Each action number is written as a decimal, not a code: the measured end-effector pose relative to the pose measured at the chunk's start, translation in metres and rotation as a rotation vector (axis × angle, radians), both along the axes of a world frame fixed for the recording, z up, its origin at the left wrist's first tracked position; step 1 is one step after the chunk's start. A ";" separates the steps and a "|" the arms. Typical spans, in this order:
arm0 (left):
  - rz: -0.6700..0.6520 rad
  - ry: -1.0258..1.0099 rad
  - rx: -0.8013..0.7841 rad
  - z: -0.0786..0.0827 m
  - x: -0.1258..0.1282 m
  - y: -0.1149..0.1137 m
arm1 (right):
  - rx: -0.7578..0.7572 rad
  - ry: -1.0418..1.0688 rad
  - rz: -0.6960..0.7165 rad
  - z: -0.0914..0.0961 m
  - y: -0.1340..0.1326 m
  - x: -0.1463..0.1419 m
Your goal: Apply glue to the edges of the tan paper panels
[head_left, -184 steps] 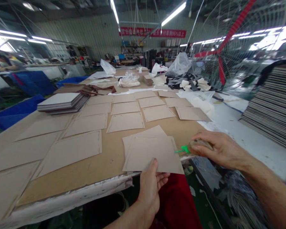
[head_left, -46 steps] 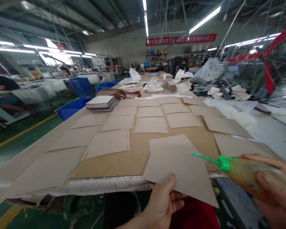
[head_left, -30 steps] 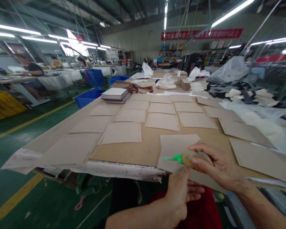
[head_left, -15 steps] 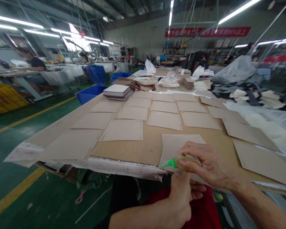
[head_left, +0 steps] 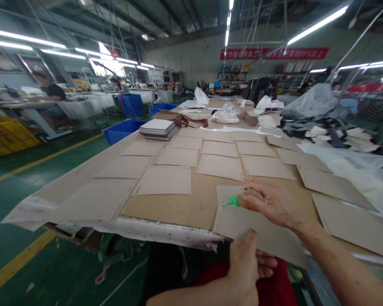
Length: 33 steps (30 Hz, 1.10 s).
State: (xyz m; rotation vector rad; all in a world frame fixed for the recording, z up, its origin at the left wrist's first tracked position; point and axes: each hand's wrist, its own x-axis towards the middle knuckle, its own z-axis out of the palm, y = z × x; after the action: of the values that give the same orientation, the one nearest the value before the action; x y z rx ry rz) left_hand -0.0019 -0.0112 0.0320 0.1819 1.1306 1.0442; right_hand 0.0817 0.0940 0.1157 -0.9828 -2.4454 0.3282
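Observation:
My right hand [head_left: 272, 205] grips a small squeeze bottle [head_left: 246, 198] with a thin green nozzle. The nozzle tip points left, close over the left edge of a flat grey-brown panel [head_left: 258, 227]; whether it touches I cannot tell. The panel lies at the table's front edge and juts out past it. My left hand [head_left: 246, 264] pinches the panel's near edge, thumb on top and fingers underneath. Neighbouring panels of the same kind lie in rows, among them one panel [head_left: 162, 180] to the left and another panel [head_left: 354, 225] to the right.
A stack of boards [head_left: 158, 128] stands on the table's left side, near a blue bin [head_left: 121, 131]. Plastic bags [head_left: 312, 102] and dark fabric scraps [head_left: 296, 127] lie at the right. Paper covering [head_left: 178, 233] hangs over the front edge. Other people sit at tables far left.
My right hand has moved the bottle away from me, up along the panel's left edge. My left hand stays at the near edge. The view has shifted slightly.

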 end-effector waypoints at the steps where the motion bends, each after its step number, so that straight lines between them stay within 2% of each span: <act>1: -0.008 0.007 0.005 0.000 0.000 0.001 | -0.010 0.004 -0.008 -0.001 0.004 0.001; 11: 0.011 0.057 -0.005 -0.002 0.002 0.002 | 0.023 -0.014 -0.126 0.001 0.036 -0.003; 18: 0.003 0.073 0.018 -0.005 0.002 0.003 | 0.031 -0.051 -0.136 0.007 0.040 -0.002; 26: -0.009 0.071 0.019 -0.002 0.000 0.001 | 0.026 -0.321 -0.194 0.031 0.045 0.036; 33: -0.022 0.089 0.038 -0.002 -0.001 0.000 | -0.027 -0.456 -0.255 0.039 0.047 0.076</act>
State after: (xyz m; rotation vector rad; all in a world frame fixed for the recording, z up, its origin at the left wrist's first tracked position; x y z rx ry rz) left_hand -0.0029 -0.0111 0.0304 0.2734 1.1870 1.0470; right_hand 0.1574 0.1413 0.1547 -1.4998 -2.6664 0.0508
